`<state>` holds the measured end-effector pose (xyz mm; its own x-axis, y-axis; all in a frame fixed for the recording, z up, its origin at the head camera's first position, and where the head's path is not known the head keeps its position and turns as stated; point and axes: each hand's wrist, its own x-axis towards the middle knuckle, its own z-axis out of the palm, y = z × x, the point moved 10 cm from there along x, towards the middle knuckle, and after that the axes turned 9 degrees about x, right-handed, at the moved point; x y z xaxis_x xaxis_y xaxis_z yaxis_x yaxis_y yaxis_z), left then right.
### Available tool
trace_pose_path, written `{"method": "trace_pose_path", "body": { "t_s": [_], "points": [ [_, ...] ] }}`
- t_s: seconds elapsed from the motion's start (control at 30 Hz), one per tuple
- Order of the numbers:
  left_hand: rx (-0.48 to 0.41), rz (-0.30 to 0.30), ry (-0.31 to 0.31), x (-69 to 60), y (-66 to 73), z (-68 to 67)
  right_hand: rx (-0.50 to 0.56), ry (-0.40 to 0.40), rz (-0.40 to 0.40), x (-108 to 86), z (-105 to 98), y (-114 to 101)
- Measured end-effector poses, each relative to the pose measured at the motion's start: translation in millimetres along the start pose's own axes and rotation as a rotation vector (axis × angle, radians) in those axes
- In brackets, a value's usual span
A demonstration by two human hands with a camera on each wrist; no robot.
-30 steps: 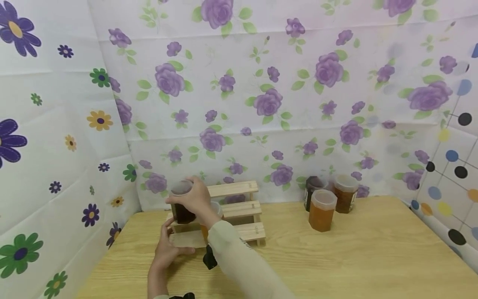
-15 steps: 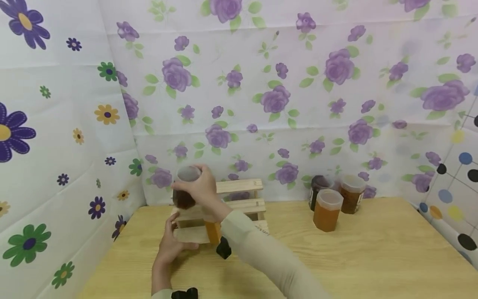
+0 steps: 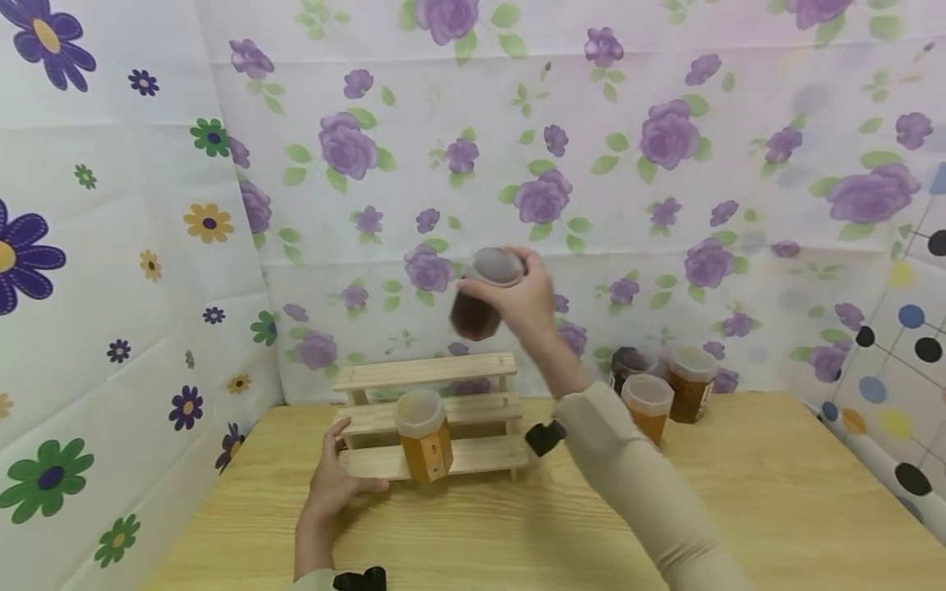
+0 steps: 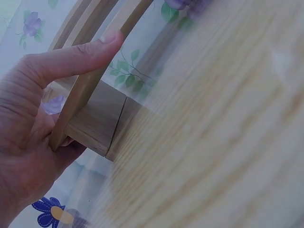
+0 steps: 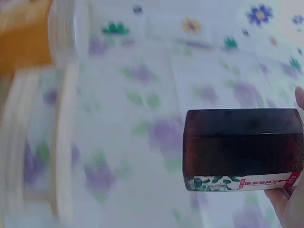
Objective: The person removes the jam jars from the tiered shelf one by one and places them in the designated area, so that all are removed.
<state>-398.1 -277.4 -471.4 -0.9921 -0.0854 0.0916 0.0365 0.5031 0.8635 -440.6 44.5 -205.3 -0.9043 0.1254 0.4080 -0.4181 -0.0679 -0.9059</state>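
My right hand (image 3: 523, 300) grips a dark jar (image 3: 475, 316) near its pale lid, held in the air above and behind the rack. In the right wrist view the dark jar (image 5: 242, 142) shows a printed label along one side. My left hand (image 3: 334, 476) holds the left end of a three-step wooden rack (image 3: 480, 454). The left wrist view shows the left thumb (image 4: 80, 59) on one face of a rack slat, with the other fingers behind it. An amber jar (image 3: 427, 447) with a pale lid stands upright on the lowest step.
At the back right of the wooden table (image 3: 776, 492) stand an orange jar (image 3: 649, 410), a brown jar (image 3: 691, 386) and a dark jar (image 3: 628, 365), close together. Behind the table hangs a flowered cloth (image 3: 473, 164).
My right hand has lifted the dark jar off the rack's left side and carried it up and to the right. The amber jar is now uncovered. My left hand stays at the rack.
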Motion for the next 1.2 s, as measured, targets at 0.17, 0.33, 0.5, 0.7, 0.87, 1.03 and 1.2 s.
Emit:
{"method": "trace_pose_path", "body": {
  "t_s": [0.17, 0.33, 0.5, 0.7, 0.87, 1.03, 1.2],
  "points": [
    [0.012, -0.002, 0.005, -0.9, -1.1, -7.3, -0.104, 0.044, -0.009, 6.4, -54.0, -6.6],
    [0.010, -0.004, 0.007, -1.5, -2.8, -8.8, -0.212, 0.131, 0.024, 5.8, -104.8, 1.4],
    [-0.006, 0.002, 0.000, -0.9, -1.9, -6.6, -0.250, 0.219, 0.071, 0.3, -149.5, 9.4],
    [-0.003, -0.003, 0.003, -0.3, -1.8, -4.5, -0.267, 0.267, 0.110, -5.1, -190.4, 14.8],
    [-0.007, 0.002, 0.003, 0.3, -0.1, -2.5, -0.270, 0.321, 0.150, -8.9, -222.4, 17.6],
    [-0.004, 0.001, -0.002, 1.3, 1.0, -0.4, -0.355, 0.362, 0.194, -12.7, -252.4, 21.5],
    [0.010, -0.008, -0.009, 0.1, 0.7, -1.6, -0.403, 0.370, 0.248, -19.8, -276.8, 35.0]
  ]
}}
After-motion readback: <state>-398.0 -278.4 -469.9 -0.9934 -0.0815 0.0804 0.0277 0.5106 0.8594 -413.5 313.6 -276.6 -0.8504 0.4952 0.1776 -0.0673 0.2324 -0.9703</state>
